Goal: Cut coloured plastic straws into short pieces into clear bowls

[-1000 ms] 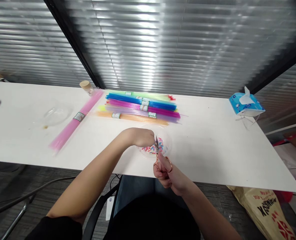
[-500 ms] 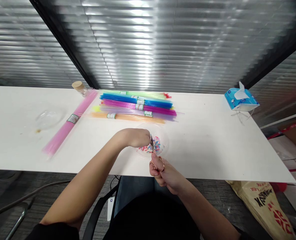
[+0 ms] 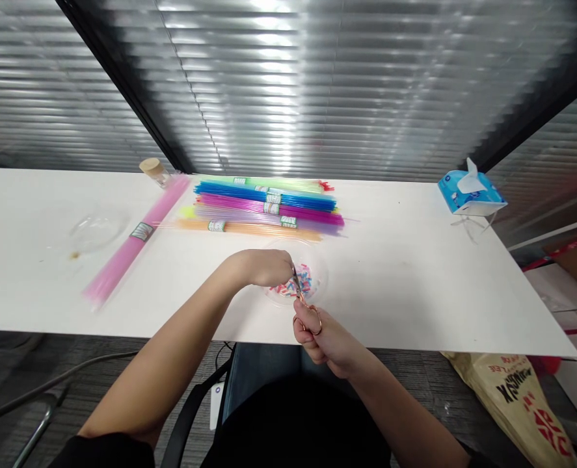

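My right hand [image 3: 317, 338] is wrapped round a pair of scissors [image 3: 298, 286] with copper-coloured handle loops. The blades point up and away, their tips beside the fingers of my left hand [image 3: 271, 267]. That hand is closed in a pinch over the left part of a clear round dish [image 3: 321, 266]. Whatever its fingers hold is hidden. Inside the dish lie many short cut pieces of straw [image 3: 305, 281] in red, blue, pink and white.
Behind the dish lie banded bundles of long thin straws [image 3: 249, 195] in several colours. A pink bundle [image 3: 127, 253] lies slantwise at left, near a corked glass jar [image 3: 154, 170] and a clear lid-like piece [image 3: 95, 231]. A blue tissue pack [image 3: 471, 193] stands at far right.
My right hand and the scissors have shifted very slightly, and the handle loops sit a little differently. My left hand stays in nearly the same place.
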### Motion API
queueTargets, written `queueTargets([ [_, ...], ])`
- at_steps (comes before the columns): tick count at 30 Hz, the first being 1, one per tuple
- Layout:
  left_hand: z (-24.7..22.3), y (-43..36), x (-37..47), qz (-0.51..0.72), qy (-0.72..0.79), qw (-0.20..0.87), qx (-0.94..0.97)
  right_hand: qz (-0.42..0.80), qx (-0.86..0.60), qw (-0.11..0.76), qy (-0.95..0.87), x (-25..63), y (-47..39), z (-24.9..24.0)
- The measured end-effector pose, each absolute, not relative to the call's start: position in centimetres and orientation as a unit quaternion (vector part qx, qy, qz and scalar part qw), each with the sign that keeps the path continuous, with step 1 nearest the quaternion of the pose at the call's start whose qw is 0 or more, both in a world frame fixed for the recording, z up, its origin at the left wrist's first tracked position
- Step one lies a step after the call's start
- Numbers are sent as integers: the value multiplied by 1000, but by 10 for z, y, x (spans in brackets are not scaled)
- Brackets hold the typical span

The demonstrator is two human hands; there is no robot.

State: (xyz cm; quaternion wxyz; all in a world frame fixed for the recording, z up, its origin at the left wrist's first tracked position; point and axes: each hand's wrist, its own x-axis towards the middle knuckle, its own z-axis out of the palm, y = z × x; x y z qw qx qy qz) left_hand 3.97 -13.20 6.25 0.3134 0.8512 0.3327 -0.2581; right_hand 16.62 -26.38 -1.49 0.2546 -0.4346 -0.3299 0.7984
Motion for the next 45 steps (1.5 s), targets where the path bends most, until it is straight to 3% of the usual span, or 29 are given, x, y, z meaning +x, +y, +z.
queueTargets([
  [36,59,-128,31,-205,330,405,828,834,-402,268,-265,171,-265,-10],
  [39,63,-131,24,-183,352,419,817,782,-443,311,-310,178,-263,-8],
  [45,73,-150,21,-98,367,442,813,543,-578,367,-487,184,-246,1],
])
